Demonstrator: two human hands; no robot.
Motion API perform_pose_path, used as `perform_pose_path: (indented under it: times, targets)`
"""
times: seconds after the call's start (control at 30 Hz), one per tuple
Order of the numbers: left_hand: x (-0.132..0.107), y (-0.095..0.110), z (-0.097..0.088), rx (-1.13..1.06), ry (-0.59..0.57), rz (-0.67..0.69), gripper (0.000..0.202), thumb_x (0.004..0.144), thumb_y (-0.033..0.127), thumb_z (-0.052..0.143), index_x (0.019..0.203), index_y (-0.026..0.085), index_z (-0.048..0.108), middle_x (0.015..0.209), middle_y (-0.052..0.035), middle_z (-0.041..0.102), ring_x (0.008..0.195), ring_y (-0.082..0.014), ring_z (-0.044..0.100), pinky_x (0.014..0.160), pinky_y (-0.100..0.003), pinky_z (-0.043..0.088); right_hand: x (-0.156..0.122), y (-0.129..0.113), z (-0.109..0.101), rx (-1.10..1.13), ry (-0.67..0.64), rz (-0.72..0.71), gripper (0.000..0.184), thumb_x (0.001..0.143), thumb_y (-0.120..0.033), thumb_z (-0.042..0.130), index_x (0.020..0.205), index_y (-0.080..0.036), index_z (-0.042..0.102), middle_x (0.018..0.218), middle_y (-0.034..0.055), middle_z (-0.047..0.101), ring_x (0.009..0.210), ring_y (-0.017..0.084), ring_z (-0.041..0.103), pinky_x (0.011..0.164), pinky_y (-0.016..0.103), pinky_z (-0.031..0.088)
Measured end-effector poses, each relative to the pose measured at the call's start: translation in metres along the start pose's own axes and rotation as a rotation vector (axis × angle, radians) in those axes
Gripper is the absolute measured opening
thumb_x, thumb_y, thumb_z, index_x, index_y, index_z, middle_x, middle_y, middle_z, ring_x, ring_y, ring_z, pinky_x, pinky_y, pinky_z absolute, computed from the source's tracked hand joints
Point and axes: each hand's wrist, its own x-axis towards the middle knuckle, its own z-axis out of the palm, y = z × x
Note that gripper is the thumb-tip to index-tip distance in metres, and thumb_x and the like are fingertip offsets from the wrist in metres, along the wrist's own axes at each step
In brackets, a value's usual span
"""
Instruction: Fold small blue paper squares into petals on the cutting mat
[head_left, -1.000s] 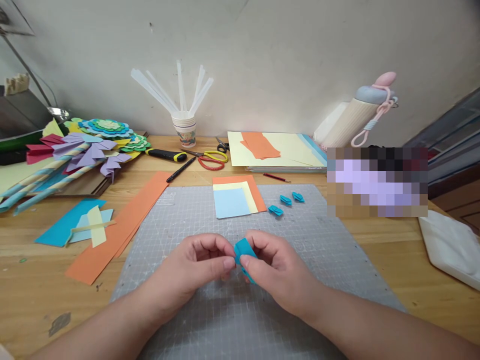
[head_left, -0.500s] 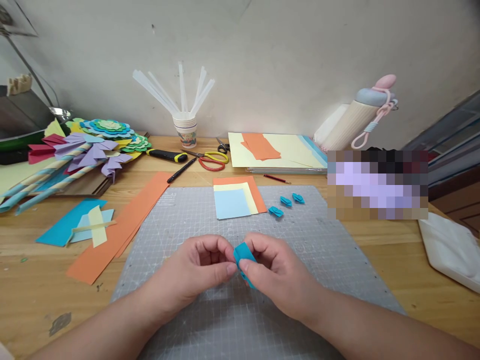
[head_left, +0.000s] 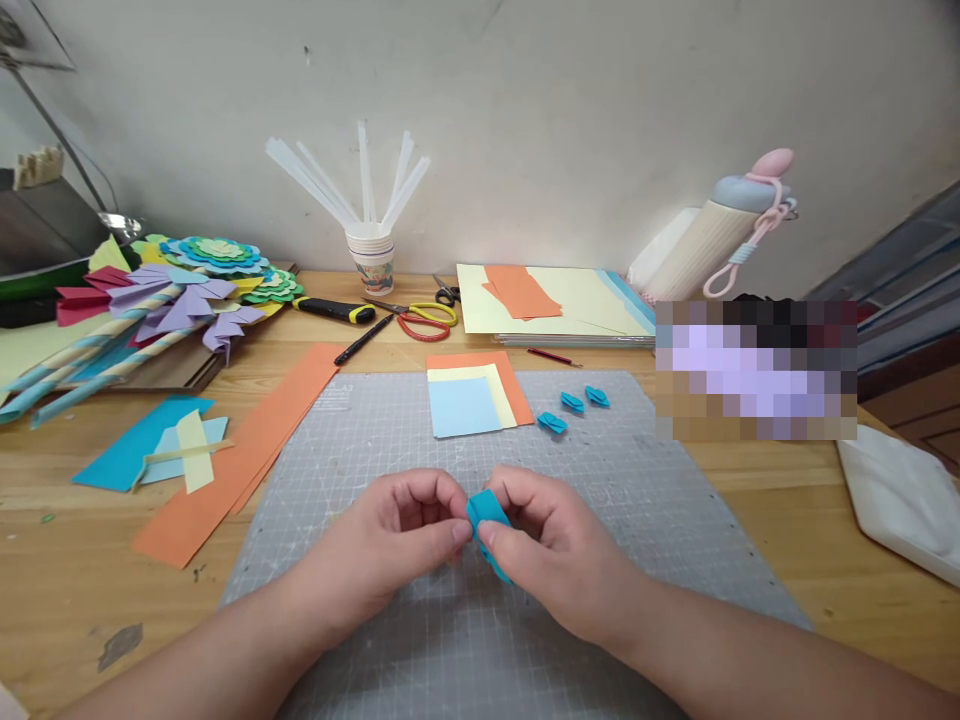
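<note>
A small folded teal paper piece (head_left: pixel 488 508) is pinched between both hands above the grey cutting mat (head_left: pixel 375 440). My left hand (head_left: pixel 390 548) has its fingers curled and its thumb pressed against the paper's left side. My right hand (head_left: pixel 551 545) grips the paper from the right with thumb and fingers. Three finished small teal folded pieces (head_left: pixel 574 408) lie on the mat further back. A stack of square papers (head_left: pixel 472 395), light blue on yellow on orange, lies at the mat's far edge.
Orange paper strips (head_left: pixel 240 455) and blue and yellow scraps (head_left: pixel 161 450) lie left of the mat. Paper flowers (head_left: pixel 180 290), a cup of glue sticks (head_left: pixel 371 255), a utility knife (head_left: pixel 334 311), scissors (head_left: pixel 420 318), paper sheets (head_left: pixel 547 300) and a bottle (head_left: pixel 720 235) line the back. A white object (head_left: pixel 900 500) sits at right.
Both hands have sunk slightly toward the mat and the teal piece is squeezed a little tighter between the fingers. Nothing else has moved.
</note>
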Motion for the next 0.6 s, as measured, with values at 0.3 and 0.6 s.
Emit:
perform_pose_path:
  times: [0.3,0.6]
  targets:
    - [-0.0017,-0.0023,0.0011,0.179,0.049,0.006,0.015,0.074,0.026,0.063,0.067,0.017,0.054,0.059,0.0055,0.046,0.056,-0.0092,0.035,0.053,-0.024,0.026,-0.0025,-0.0002,0.0003,-0.106,-0.031,0.011,0.020,0.076,-0.018,0.052,0.061,-0.020,0.040,0.057,-0.0057,0.037,0.056,0.010,0.034,0.051,0.024,0.029]
    - [-0.0042,0.0011,0.0020,0.155,-0.023,0.049,0.014,0.081,0.029,0.054,0.073,0.017,0.055,0.063,0.0036,0.049,0.060,-0.0110,0.039,0.057,-0.025,0.031,-0.0003,-0.0004,0.0014,0.075,-0.023,0.027,0.018,0.079,-0.021,0.052,0.063,-0.020,0.044,0.058,-0.0056,0.042,0.055,0.009,0.036,0.051,0.022,0.033]
